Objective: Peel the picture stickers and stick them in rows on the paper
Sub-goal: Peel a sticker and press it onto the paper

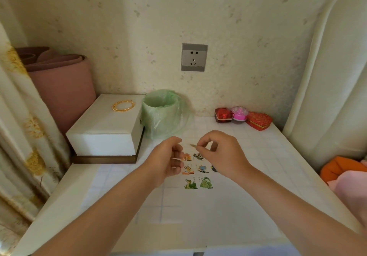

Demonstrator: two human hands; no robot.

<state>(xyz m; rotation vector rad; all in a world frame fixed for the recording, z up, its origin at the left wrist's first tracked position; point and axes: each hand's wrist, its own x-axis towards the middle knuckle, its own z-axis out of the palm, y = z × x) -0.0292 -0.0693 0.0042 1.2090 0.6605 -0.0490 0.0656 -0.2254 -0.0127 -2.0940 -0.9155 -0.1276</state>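
A white sheet of paper point(216, 208) lies on the table with several animal picture stickers point(190, 184) stuck on it in rows. My right hand point(220, 152) hovers above the top row and pinches a small sticker point(193, 145) by its edge between thumb and forefinger. My left hand point(165, 162) is just left of the stickers, fingers loosely curled toward the right hand; whether it holds anything is not visible. A bluish sticker point(214, 168) is partly hidden under my right wrist.
A white box point(103, 130) with a gold bangle point(123, 105) on top stands at the back left, beside a small bin lined with a green bag point(162, 114). Red and pink trinket boxes point(242, 116) sit at the back right. A pink roll leans behind the box.
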